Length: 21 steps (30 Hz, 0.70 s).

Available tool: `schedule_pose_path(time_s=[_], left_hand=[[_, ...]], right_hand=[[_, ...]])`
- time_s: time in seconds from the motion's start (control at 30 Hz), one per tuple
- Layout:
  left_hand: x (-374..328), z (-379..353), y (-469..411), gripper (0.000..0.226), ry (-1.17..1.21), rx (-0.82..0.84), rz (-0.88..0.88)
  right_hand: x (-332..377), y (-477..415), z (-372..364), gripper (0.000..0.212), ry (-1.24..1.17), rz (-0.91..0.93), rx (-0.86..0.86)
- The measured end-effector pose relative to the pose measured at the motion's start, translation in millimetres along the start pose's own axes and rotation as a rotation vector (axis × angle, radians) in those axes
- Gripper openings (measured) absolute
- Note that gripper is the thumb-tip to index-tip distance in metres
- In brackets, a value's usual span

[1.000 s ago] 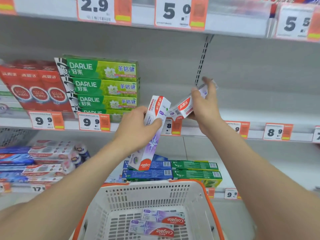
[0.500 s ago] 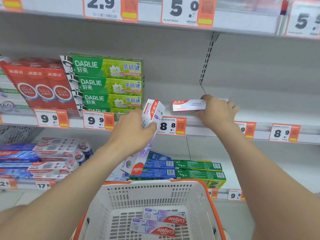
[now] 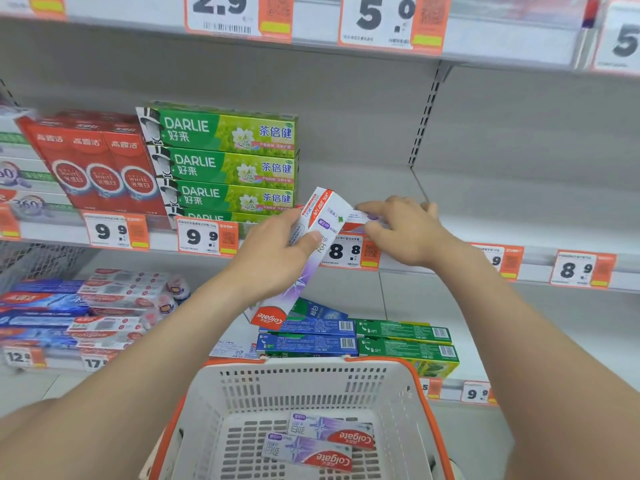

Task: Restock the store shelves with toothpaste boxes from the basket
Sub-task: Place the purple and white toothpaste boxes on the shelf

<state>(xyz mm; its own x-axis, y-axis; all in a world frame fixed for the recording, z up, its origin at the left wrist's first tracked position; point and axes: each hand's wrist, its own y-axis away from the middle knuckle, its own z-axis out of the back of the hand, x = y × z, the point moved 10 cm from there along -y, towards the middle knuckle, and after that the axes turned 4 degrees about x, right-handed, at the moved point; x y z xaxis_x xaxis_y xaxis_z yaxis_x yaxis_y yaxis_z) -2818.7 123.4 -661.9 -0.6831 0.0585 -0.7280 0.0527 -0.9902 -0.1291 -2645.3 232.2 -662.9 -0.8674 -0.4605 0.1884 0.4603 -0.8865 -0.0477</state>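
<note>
My left hand grips a white and purple Colgate toothpaste box, tilted with its top end up at the middle shelf's edge. My right hand rests over another toothpaste box lying flat on that shelf. Its index finger and thumb stretch left toward the held box, whose top end hides most of the flat one. Below, the white basket with an orange rim holds two more Colgate boxes.
Green Darlie boxes are stacked left of my hands, with red boxes beside them. The shelf right of my right hand is bare. Blue and green boxes lie on the lower shelf, and price tags line the edges.
My right hand laid its box flat on the middle shelf, then slid left over it toward the held box. My left hand raised its box slightly.
</note>
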Motion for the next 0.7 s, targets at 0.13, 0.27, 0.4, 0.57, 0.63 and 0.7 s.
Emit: schedule_pose_path(time_s=[0.13, 0.27, 0.4, 0.57, 0.63, 0.7], left_hand=[[-5.6, -11.4, -1.0, 0.036, 0.164, 0.183, -0.068], [-18.8, -22.7, 1.7, 0.029, 0.331, 0.292, -0.128], [-14.6, -1.1, 3.5, 0.061, 0.175, 0.131, -0.145], [-32.7, 21.4, 22.4, 0.063, 0.002, -0.033, -0.342], [-31.9, 17.8, 20.7, 0.048, 0.179, -0.029, -0.286], [-31.9, 13.5, 19.1, 0.034, 0.305, -0.008, -0.245]], right_hand=[[14.7, 26.3, 29.6, 0.059, -0.747, 0.075, -0.163], [34.4, 52.2, 20.8, 0.033, -1.061, 0.170, 0.029], [-6.1, 64.2, 35.5, 0.016, -1.196, -0.039, -0.195], [-44.2, 87.0, 18.5, 0.012, -1.513, -0.460, -0.243], [-36.6, 90.3, 5.4, 0.013, -1.631, -0.517, -0.134], [-36.3, 91.4, 8.0, 0.021, -1.640, -0.507, -0.126]])
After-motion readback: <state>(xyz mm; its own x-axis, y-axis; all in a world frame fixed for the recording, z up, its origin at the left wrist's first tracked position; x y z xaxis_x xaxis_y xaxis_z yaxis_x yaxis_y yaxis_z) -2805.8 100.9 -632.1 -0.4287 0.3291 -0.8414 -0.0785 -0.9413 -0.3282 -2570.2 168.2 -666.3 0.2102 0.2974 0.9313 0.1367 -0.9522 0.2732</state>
